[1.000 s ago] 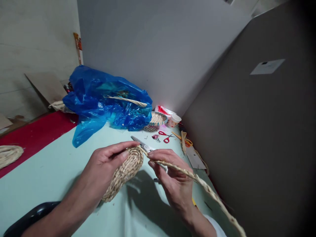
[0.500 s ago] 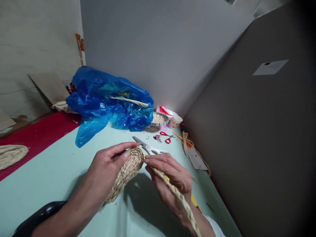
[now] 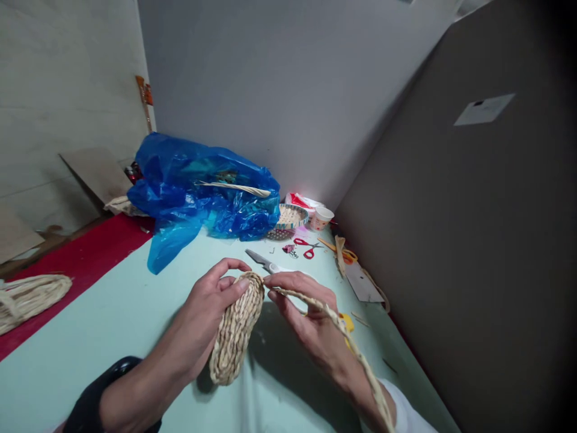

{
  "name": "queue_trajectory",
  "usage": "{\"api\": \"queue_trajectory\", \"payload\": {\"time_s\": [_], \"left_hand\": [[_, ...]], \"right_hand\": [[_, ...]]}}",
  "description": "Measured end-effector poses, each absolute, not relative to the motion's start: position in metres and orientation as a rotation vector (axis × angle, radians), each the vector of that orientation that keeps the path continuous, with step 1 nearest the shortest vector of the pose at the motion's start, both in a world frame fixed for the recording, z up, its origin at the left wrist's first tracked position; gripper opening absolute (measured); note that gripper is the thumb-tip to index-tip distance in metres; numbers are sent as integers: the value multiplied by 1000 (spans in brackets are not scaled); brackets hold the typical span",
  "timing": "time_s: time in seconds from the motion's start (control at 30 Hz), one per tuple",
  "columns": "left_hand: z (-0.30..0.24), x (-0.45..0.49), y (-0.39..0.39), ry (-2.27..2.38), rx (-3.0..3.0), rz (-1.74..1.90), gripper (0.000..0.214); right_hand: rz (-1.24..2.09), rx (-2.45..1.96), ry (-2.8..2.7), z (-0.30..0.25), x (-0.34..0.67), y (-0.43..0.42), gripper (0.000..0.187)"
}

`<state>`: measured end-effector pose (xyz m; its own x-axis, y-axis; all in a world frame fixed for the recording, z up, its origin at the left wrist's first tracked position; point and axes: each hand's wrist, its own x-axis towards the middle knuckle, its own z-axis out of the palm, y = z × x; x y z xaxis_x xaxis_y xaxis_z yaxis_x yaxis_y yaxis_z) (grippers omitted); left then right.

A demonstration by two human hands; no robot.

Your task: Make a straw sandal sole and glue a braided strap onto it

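Woven oval (image 3: 237, 337) points away, long axis leaning right — left fingers (image 3: 235, 293) pinch its edge, right fingers (image 3: 293, 280) the braid (image 3: 336, 319).

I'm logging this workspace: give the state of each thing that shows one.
Oval coiled straw piece: held tilted in the left hand.
Braided straw cord: pinched by the right hand, its length trailing.
Grey-bladed, white-handled scissors: lying, partly hidden.
Red-handled metal scissors: lying, handles spread.
Orange-handled scissors: lying, partly hidden.
White patterned paper cup: upright.
Blue translucent plastic bag: crumpled.
Round woven basket with blue-striped rim: mouth up, partly hidden.
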<state>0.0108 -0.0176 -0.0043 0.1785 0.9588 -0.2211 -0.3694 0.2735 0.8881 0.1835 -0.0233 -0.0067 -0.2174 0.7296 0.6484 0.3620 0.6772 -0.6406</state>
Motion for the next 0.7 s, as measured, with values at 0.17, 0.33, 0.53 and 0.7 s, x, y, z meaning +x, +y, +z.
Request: {"api": "queue_trajectory", "payload": {"time_s": [0.17,0.33,0.53,0.7], "left_hand": [[-6,10,-18,865,775,1053,27],[-11,12,-17,882,731,1088,19],[-10,20,-20,911,760,1145,17],[-4,22,-22,919,811,1100,14]], "right_hand": [[540,-892,-1750,-7,184,-20,12],[648,-930,-1715,-10,184,-18,10],[828,-942,-1707,-10,184,-20,11],[1111,-972,-1480,-15,184,-16,10]]}}
